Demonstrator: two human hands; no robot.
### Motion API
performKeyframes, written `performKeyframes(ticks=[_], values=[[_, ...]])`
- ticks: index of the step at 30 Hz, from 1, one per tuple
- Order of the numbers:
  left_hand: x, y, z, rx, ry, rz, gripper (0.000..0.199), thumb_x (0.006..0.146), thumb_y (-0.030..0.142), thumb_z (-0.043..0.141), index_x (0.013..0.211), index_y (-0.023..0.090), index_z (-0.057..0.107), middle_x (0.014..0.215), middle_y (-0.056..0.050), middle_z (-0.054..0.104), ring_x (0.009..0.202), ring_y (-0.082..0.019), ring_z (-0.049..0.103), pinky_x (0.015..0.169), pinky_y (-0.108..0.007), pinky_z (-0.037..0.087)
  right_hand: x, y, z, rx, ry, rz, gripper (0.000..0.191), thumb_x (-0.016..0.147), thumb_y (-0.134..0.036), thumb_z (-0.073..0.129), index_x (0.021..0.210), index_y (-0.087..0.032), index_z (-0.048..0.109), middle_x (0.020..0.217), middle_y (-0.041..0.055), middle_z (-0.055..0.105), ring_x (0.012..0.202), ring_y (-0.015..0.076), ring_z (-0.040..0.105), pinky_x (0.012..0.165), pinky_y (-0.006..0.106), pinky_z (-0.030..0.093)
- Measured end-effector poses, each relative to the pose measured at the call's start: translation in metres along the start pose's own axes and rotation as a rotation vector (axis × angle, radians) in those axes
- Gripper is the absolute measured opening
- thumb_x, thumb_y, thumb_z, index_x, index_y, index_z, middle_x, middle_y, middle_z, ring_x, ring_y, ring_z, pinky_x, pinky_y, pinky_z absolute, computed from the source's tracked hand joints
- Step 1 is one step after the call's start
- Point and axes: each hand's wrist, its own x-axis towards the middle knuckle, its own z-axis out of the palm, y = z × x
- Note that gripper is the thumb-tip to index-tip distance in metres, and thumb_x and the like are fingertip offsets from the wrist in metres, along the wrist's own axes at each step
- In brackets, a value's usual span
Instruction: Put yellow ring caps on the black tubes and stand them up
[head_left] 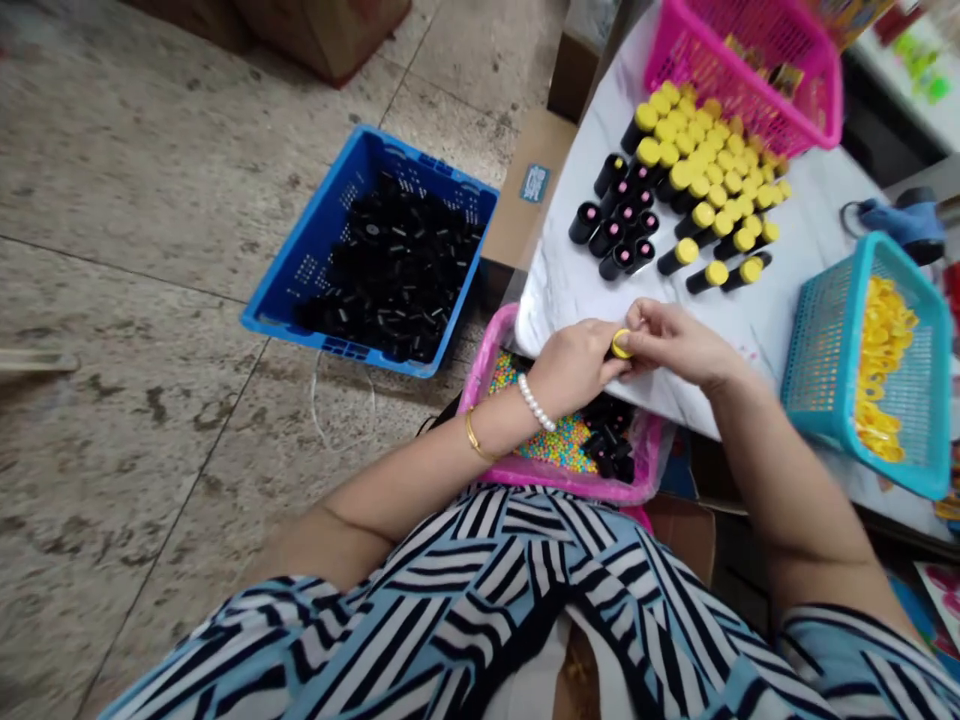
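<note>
Over a pink tray (551, 482) at the edge of a white marbled tabletop (559, 290), both hands work close together. Right hand (675, 345): thumb and fingers (639, 318) closed to a small pinch on a yellow cap (621, 344), which sits where the two hands meet. Left hand (574, 365): fingers curled in, apparently around a small dark piece (609, 352) just behind the cap; most of it is hidden, so its kind and the firmness of the grip cannot be told. Step in hand, as seen: cap and dark piece held together between the hands; whether the cap is seated cannot be told.

In the tray: multicoloured beads (559, 445) and a small heap of black cylinders (607, 440). On the tabletop, just ahead of the hands: upright pink-topped black cylinders (616, 208) in close ranks, beside a larger group of yellow-capped black cylinders (712, 200). Farther along stands a pink plastic basket (814, 105). To the right, a teal plastic basket (814, 400) holds loose yellow caps (881, 370). On the floor to the left, a blue plastic crate (322, 240) is heaped with black cylinders (390, 270).
</note>
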Motion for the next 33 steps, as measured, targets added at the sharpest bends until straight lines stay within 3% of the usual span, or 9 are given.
performKeyframes(ticks=[5, 9, 11, 14, 20, 24, 29, 31, 33], values=[[0.001, 0.002, 0.001, 0.068, -0.054, -0.028, 0.012, 0.093, 0.021, 0.066, 0.102, 0.013, 0.069, 0.097, -0.011, 0.072, 0.092, -0.024, 0.068, 0.081, -0.035, 0.054, -0.018, 0.027, 0.033, -0.152, 0.299, -0.218, 0.041, 0.086, -0.052, 0.075, 0.108, -0.025, 0.053, 0.073, -0.0052, 0.057, 0.060, 0.0130, 0.056, 0.057, 0.028, 0.050], [0.005, -0.004, -0.019, 0.051, -0.127, 0.037, 0.024, 0.087, 0.014, 0.065, 0.111, 0.016, 0.068, 0.091, -0.005, 0.073, 0.085, -0.020, 0.068, 0.078, -0.032, 0.053, -0.010, 0.036, 0.024, -0.432, 0.579, -0.250, 0.034, 0.081, -0.043, 0.078, 0.101, -0.024, 0.060, 0.070, -0.0052, 0.057, 0.062, 0.0129, 0.052, 0.062, 0.028, 0.041], [0.010, -0.017, -0.037, 0.044, -0.045, 0.046, 0.041, 0.086, 0.017, 0.066, 0.126, 0.017, 0.064, 0.090, -0.003, 0.073, 0.078, -0.018, 0.066, 0.077, -0.032, 0.053, 0.001, 0.036, 0.006, -0.488, 0.809, -0.206, 0.029, 0.080, -0.042, 0.076, 0.094, -0.022, 0.059, 0.068, -0.0042, 0.059, 0.063, 0.0141, 0.054, 0.065, 0.030, 0.040], [0.032, -0.050, -0.063, 0.109, 0.298, -0.010, 0.047, 0.086, 0.023, 0.068, 0.132, 0.019, 0.062, 0.098, -0.003, 0.072, 0.072, -0.015, 0.060, 0.077, -0.035, 0.052, 0.020, 0.036, -0.024, -0.473, 1.053, -0.145, 0.029, 0.078, -0.041, 0.075, 0.090, -0.022, 0.056, 0.070, -0.0025, 0.061, 0.067, 0.0165, 0.057, 0.069, 0.031, 0.041], [0.099, -0.108, -0.070, 0.153, 0.398, 0.041, 0.051, 0.075, 0.039, 0.082, 0.122, 0.022, 0.070, 0.089, -0.001, 0.064, 0.081, -0.017, 0.053, 0.084, -0.039, 0.049, 0.029, 0.044, -0.037, -0.385, 1.051, -0.247, 0.047, 0.081, -0.042, 0.077, 0.116, -0.020, 0.055, 0.074, -0.0034, 0.061, 0.071, 0.0167, 0.059, 0.075, 0.031, 0.046], [0.094, -0.108, -0.068, 0.055, 0.368, 0.045, 0.035, 0.082, 0.049, 0.077, 0.108, 0.026, 0.074, 0.088, 0.002, 0.060, 0.084, -0.016, 0.052, 0.085, -0.038, 0.047, -0.012, 0.059, -0.029, -0.292, 1.006, -0.293, 0.042, 0.087, -0.044, 0.073, 0.120, -0.021, 0.059, 0.080, -0.0027, 0.063, 0.069, 0.0136, 0.058, 0.074, 0.030, 0.049], [0.089, -0.098, -0.069, 0.059, 0.280, 0.085, 0.048, 0.081, 0.052, 0.078, 0.122, 0.029, 0.068, 0.099, 0.007, 0.065, 0.095, -0.018, 0.050, 0.096, -0.043, 0.043, -0.093, 0.064, -0.034, -0.205, 1.106, -0.322, 0.032, 0.087, -0.039, 0.075, 0.113, -0.023, 0.068, 0.083, 0.0002, 0.067, 0.070, 0.0139, 0.064, 0.061, 0.027, 0.050], [0.091, -0.093, -0.071, 0.087, 0.251, 0.093, 0.047, 0.081, 0.051, 0.077, 0.120, 0.026, 0.069, 0.098, 0.006, 0.067, 0.096, -0.018, 0.050, 0.097, -0.041, 0.042, -0.126, 0.057, -0.048, -0.197, 1.185, -0.381, 0.024, 0.087, -0.031, 0.075, 0.109, -0.023, 0.073, 0.076, 0.0014, 0.068, 0.059, 0.0134, 0.062, 0.052, 0.028, 0.046], [0.083, -0.086, -0.074, 0.084, 0.265, 0.079, 0.040, 0.081, 0.042, 0.075, 0.116, 0.023, 0.070, 0.105, 0.002, 0.070, 0.091, -0.016, 0.053, 0.090, -0.037, 0.046, -0.155, 0.051, -0.076, -0.199, 1.421, -0.450, 0.017, 0.083, -0.018, 0.078, 0.099, -0.023, 0.079, 0.073, 0.0046, 0.068, 0.054, 0.0127, 0.061, 0.049, 0.030, 0.044]])
